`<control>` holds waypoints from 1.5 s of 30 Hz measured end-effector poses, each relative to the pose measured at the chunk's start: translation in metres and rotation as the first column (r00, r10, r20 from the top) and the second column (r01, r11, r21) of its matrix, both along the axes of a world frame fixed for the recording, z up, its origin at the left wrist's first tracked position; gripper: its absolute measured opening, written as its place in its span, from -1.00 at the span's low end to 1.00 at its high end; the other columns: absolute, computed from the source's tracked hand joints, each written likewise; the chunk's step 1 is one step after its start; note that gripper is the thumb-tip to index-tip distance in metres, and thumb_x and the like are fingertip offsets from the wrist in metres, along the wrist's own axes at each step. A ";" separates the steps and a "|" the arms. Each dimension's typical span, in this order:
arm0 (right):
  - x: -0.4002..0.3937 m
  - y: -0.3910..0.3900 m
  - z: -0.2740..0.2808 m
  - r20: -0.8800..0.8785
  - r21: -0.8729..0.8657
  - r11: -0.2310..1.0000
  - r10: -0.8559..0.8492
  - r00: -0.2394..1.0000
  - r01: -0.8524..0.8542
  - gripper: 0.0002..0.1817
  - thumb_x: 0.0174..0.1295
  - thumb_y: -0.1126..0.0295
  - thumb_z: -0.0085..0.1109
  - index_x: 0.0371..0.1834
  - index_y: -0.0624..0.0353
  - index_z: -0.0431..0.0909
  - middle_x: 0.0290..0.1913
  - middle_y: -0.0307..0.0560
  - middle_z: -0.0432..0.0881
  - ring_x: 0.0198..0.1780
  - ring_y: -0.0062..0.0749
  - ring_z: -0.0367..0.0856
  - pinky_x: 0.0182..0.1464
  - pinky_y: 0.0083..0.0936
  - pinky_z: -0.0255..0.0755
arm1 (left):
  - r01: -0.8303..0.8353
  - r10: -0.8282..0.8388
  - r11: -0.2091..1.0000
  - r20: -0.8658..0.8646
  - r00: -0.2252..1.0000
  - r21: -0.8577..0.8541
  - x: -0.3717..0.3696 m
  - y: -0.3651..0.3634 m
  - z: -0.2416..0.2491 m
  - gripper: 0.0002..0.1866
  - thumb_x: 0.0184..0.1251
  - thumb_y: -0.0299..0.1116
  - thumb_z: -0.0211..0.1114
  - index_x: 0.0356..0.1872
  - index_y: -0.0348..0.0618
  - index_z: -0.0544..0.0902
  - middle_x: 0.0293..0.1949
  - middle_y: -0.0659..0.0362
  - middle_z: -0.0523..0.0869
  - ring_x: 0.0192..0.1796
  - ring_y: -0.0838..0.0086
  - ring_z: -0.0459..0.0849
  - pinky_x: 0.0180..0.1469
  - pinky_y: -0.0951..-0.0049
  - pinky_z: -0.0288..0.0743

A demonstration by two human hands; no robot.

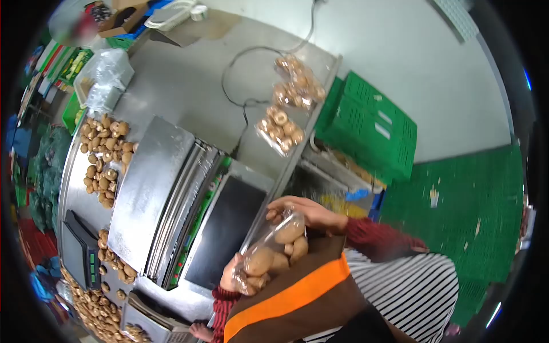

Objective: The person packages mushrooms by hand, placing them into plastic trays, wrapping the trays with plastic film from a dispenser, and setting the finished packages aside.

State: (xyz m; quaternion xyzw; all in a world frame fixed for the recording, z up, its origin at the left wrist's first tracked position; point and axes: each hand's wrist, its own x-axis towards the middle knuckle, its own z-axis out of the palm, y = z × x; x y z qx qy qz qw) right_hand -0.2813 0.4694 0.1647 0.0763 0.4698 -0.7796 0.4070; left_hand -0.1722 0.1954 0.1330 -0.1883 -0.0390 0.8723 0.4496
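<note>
A clear plastic bag of brown mushrooms is held between my hands, in front of the brown apron with its orange stripe. My right hand has its fingers curled at the bag's upper end. At the lower end, my left hand grips the bag's side, with its fingers partly hidden by it. Just beyond the bag lies the dark plate of a wrapping machine. Another hand shows at the bottom edge; whose it is I cannot tell.
Bagged mushrooms lie near the edge of the metal table. Loose mushrooms are beyond the machine, near a scale. Green crates stand at the right. A black cable crosses the table.
</note>
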 end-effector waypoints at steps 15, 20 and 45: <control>-0.186 0.003 0.008 0.106 0.012 0.827 -0.560 0.822 0.562 -0.66 0.47 0.09 -0.02 0.05 0.12 0.51 -0.12 -0.17 0.63 -0.09 -0.37 0.62 -0.07 -0.36 0.57 | -0.687 0.251 0.169 -0.643 0.723 -0.707 -0.087 -0.069 0.058 -0.56 0.53 -0.18 0.12 0.20 -0.34 0.51 0.01 0.03 0.68 0.08 0.38 0.63 0.16 0.39 0.48; -0.243 -0.077 -0.034 0.096 0.142 0.918 -0.386 0.918 0.371 -0.94 0.41 0.35 0.10 -0.16 0.04 0.50 -0.54 -0.44 0.40 -0.53 -0.71 0.37 -0.47 -0.72 0.31 | -0.538 0.435 -0.453 -0.703 0.562 -0.711 -0.062 -0.231 0.049 -0.62 0.48 -0.19 0.21 0.11 -0.28 0.57 -0.13 0.13 0.70 -0.07 0.50 0.66 -0.01 0.48 0.51; -0.231 -0.586 -0.167 0.096 0.563 0.283 0.911 0.402 -0.776 -0.46 0.11 0.29 0.46 0.08 0.33 0.46 0.02 -0.04 0.56 -0.02 -0.26 0.61 -0.02 -0.21 0.62 | -0.071 0.228 -0.471 -0.199 0.953 -0.879 -0.090 -0.429 -0.138 -0.43 0.30 -0.16 0.36 0.22 -0.32 0.52 -0.22 0.16 0.67 -0.35 0.57 0.57 -0.32 0.56 0.43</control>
